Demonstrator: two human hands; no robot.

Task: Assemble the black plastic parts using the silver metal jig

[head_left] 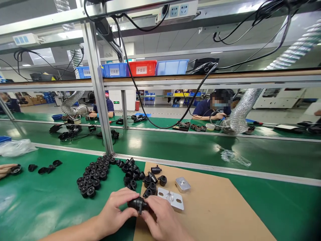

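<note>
Both my hands meet low in the middle of the view over the edge of a brown cardboard sheet (213, 204). My left hand (116, 209) and my right hand (162, 217) together grip one small black plastic part (137, 203), fingers pinching it from either side. Just right of it lies a flat metal fixture plate (173, 198), with a smaller metal block (182, 184) behind. A heap of loose black parts (136, 172) lies ahead of my hands, and a neat cluster of round black caps (94, 174) sits to the left.
The green bench mat (45, 204) runs left, where another person's hand (6, 169) touches a black part beside several loose ones (47, 167). An aluminium post (99, 90) rises ahead. Co-workers sit across the conveyor (200, 147). Coloured bins (142, 68) stand on the shelf.
</note>
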